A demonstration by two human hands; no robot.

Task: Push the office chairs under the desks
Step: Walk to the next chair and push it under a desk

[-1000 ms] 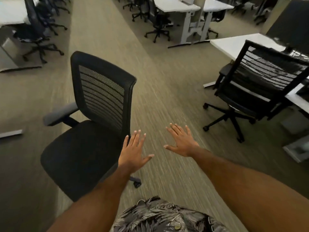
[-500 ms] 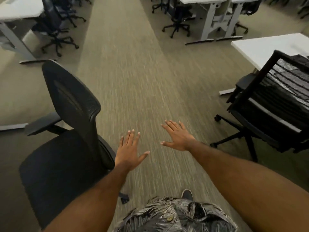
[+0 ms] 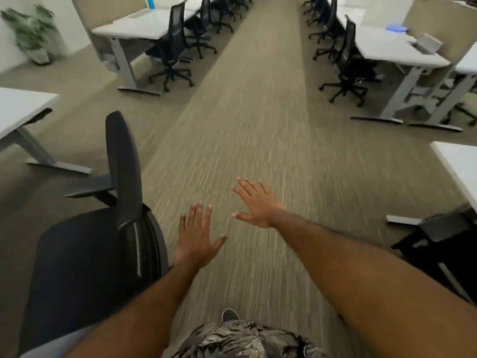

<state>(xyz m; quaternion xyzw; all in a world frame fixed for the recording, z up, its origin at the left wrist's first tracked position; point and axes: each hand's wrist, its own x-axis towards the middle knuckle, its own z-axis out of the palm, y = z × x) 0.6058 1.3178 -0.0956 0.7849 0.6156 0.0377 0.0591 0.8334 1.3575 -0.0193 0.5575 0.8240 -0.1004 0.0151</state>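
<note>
Two bare arms reach out over a striped carpet (image 3: 258,112) aisle in an open-plan office. The left hand (image 3: 197,239) is flat, palm down, fingers straight and close together, thumb spread wide. The right hand (image 3: 255,202), a little farther on, is also flat, its fingers straight and slightly fanned. Neither hand holds anything.

A black chair (image 3: 85,254) stands in the near left, just beside the left hand and out in the open, not under the left desk (image 3: 18,107). Its backrest (image 3: 124,164) is seen edge-on and its armrest (image 3: 87,188) points left toward that desk. At the near right edge, part of a second chair (image 3: 438,244) sits close by the corner of the right desk (image 3: 456,166).

Farther down the aisle, rows of chairs (image 3: 173,52) are tucked against white desks (image 3: 144,24) on both sides, and a potted plant (image 3: 31,29) stands in the far left corner. A patterned shirt (image 3: 240,339) and a shoe (image 3: 229,315) show at the bottom edge.
</note>
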